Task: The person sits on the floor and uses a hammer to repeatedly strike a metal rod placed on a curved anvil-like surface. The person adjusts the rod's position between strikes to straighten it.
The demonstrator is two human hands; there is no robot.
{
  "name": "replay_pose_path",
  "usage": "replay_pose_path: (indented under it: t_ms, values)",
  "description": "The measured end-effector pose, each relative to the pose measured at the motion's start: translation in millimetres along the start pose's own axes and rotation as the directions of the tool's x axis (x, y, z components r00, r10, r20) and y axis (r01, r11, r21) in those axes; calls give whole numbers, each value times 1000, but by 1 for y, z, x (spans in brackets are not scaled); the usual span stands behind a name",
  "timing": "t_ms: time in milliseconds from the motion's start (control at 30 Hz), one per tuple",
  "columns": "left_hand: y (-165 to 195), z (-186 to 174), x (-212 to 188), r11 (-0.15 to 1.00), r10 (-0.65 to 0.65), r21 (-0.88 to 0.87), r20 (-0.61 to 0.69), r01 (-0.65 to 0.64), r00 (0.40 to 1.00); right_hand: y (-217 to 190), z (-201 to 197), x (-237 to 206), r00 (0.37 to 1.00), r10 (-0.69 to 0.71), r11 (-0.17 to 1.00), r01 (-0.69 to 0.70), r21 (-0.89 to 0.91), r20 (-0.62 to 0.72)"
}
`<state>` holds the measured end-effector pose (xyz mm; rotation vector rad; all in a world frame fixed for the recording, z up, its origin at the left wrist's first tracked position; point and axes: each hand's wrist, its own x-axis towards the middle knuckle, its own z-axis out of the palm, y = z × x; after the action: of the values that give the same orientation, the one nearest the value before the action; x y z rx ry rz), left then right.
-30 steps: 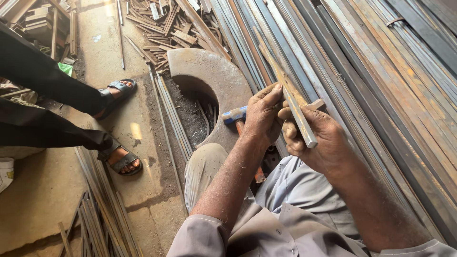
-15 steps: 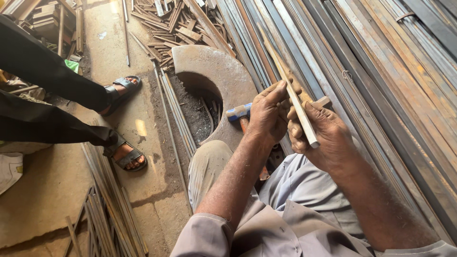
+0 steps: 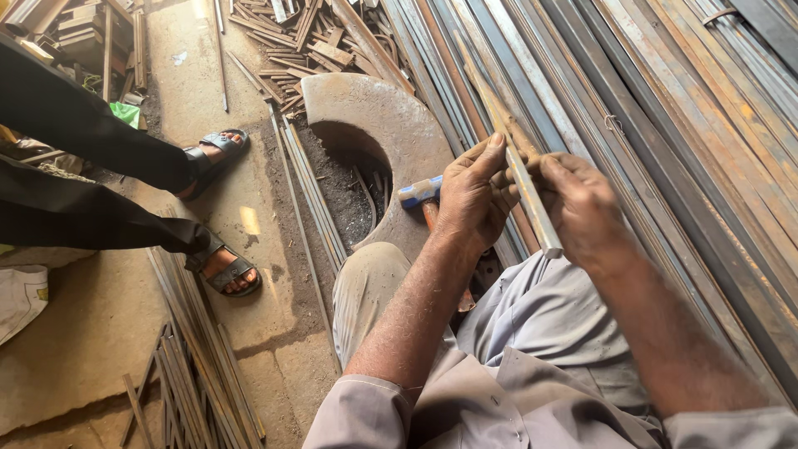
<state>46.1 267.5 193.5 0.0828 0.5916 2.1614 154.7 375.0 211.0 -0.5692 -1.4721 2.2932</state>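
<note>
Both hands hold one thin, flat metal strip (image 3: 534,209) in front of my chest. My left hand (image 3: 475,194) pinches it near the middle, fingers pointing up along it. My right hand (image 3: 579,206) grips the same strip from the right side. The strip's near end sticks out below my hands, and its far end runs up over the stacked bars. Below my left hand lies a hammer (image 3: 422,196) with a blue head and wooden handle, resting on a rusty curved steel block (image 3: 374,112). My knees in grey trousers fill the lower view.
Long steel bars and angle sections (image 3: 665,125) lie stacked across the right. Short offcuts (image 3: 295,33) are heaped at the top. Thin rods (image 3: 195,366) lie on the concrete floor at lower left. Another person's sandalled feet (image 3: 224,270) and dark trouser legs stand at left.
My hands and the strip have shifted slightly right and upward in view. My left fingers have stretched further up along the strip. The other person's feet stay in place.
</note>
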Motion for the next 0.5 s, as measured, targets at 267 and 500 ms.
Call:
replay_pose_path:
  t_ms: [267, 500]
  values:
    - [-8, 1, 2, 1000, 25, -2, 46, -25, 999, 4, -4, 42, 991, 133, 984, -132, -120, 0]
    - [-55, -36, 0, 918, 155, 385, -133, -93, 979, 38, -37, 63, 943, 327, 945, -325, -44, 64]
